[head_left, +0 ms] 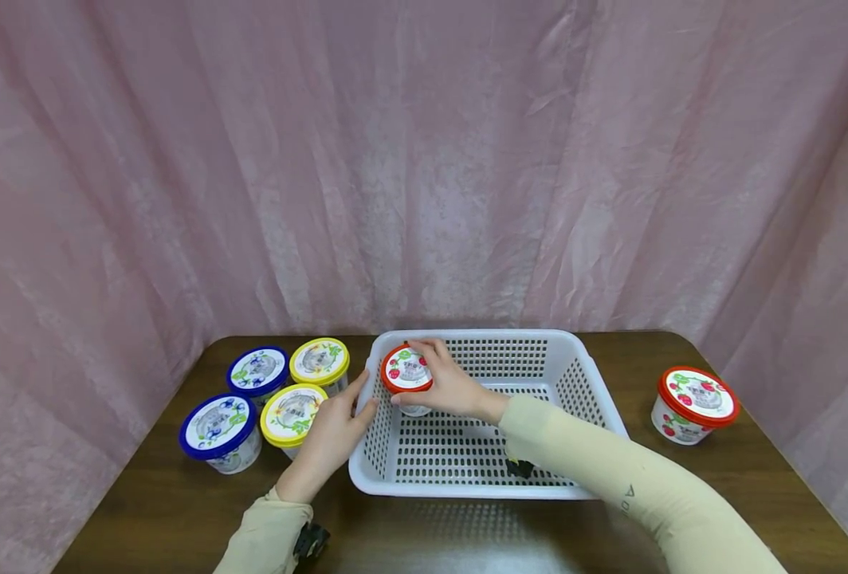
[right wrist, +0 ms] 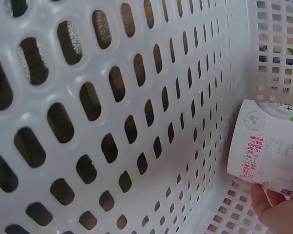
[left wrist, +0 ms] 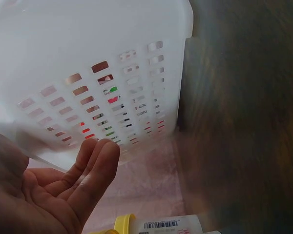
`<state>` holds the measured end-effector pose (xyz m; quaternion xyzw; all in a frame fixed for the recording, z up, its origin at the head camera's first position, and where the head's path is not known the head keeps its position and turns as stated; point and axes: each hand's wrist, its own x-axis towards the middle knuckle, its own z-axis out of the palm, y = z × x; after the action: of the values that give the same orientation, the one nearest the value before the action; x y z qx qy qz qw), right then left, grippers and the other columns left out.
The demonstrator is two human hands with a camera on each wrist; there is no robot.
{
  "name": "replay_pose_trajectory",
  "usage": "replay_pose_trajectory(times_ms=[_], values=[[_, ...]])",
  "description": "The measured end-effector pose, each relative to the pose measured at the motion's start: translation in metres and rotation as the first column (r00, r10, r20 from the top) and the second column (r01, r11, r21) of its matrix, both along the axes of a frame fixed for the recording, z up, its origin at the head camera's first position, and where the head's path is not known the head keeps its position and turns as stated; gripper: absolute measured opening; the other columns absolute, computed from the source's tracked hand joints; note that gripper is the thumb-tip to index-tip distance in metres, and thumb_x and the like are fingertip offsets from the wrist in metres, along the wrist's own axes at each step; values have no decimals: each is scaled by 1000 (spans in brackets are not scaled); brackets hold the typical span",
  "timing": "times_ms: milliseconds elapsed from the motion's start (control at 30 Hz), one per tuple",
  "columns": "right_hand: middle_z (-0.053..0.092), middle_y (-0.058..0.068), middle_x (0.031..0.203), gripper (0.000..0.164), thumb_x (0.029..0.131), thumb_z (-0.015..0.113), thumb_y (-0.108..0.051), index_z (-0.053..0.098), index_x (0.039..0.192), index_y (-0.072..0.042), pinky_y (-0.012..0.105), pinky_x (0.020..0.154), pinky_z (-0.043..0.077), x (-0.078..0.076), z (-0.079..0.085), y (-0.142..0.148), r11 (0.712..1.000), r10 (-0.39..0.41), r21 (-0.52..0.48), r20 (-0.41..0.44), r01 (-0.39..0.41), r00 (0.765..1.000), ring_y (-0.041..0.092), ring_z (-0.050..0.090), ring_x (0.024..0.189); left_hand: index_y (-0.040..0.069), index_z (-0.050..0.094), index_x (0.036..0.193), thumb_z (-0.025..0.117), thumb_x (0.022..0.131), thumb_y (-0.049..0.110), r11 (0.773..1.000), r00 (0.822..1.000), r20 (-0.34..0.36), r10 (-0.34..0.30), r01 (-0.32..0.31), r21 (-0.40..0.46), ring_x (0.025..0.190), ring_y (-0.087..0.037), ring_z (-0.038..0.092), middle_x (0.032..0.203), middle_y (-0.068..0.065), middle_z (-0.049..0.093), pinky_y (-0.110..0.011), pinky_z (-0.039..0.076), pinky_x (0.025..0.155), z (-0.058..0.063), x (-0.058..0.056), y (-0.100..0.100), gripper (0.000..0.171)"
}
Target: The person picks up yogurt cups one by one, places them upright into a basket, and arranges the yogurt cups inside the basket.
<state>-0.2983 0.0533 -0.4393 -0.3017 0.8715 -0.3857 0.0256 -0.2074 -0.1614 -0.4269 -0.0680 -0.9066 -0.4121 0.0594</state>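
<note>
My right hand [head_left: 453, 385] grips a red-lidded tub [head_left: 407, 371] with strawberry pictures, inside the white plastic basket [head_left: 467, 488] at its far left corner. In the right wrist view, fingertips [right wrist: 263, 200] touch the side of this white tub [right wrist: 268, 151], near the perforated walls. At the basket's left end, my left hand [head_left: 335, 430] holds the rim, its thumb on top and its fingers outside. The left wrist view shows those fingers [left wrist: 97, 161] by the slotted outer wall [left wrist: 83, 29], with red and green of the tub showing through the slots.
Left of the basket stand two blue-lidded tubs [head_left: 217, 428] [head_left: 259, 371] and two yellow-lidded tubs [head_left: 319, 360] [head_left: 291, 416], close to my left hand. Another red-lidded tub [head_left: 698, 399] stands at the right on the brown table [head_left: 424, 542]. Behind hangs a pink curtain [head_left: 424, 175].
</note>
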Motion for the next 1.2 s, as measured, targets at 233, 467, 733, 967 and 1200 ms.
replay_pose_trajectory(times_ms=[233,467,733,967,1200], values=[[26,7,154,103,81,82,-51,27,159,-13,46,110,38,1,-1,3,1000,1,19,-7,-1,1000,27,37,137,0,43,151,63,100,22,1000,1000,-22,9,-10,-24,78,-19,71,115,-23,69,-34,60,65,-1,-1,0,59],[23,6,158,106,80,82,-53,24,161,-16,48,111,37,2,2,7,998,-9,57,4,8,1000,27,29,142,1,42,152,62,101,22,1000,1000,2,12,-12,-16,85,-22,72,121,-24,67,-37,61,68,1,-1,0,59],[30,9,155,105,79,82,-54,28,159,-14,49,110,37,-1,4,10,998,-4,59,-36,6,999,28,33,139,2,42,152,62,101,22,1000,1000,13,15,-15,-10,83,-20,71,121,-23,67,-37,61,69,3,2,1,59],[32,7,156,105,79,81,-56,27,160,-17,52,112,35,-3,15,20,998,-31,46,-11,31,999,27,32,143,3,42,152,62,101,22,1000,1000,10,19,-19,-10,85,-22,72,123,-24,67,-38,61,70,1,3,2,59],[29,8,157,105,81,79,-55,21,162,-18,57,113,32,-9,28,36,998,-65,19,4,65,998,30,31,144,2,43,152,63,100,22,999,1000,-16,14,-15,-29,84,-20,70,122,-24,67,-37,60,71,0,2,0,59]])
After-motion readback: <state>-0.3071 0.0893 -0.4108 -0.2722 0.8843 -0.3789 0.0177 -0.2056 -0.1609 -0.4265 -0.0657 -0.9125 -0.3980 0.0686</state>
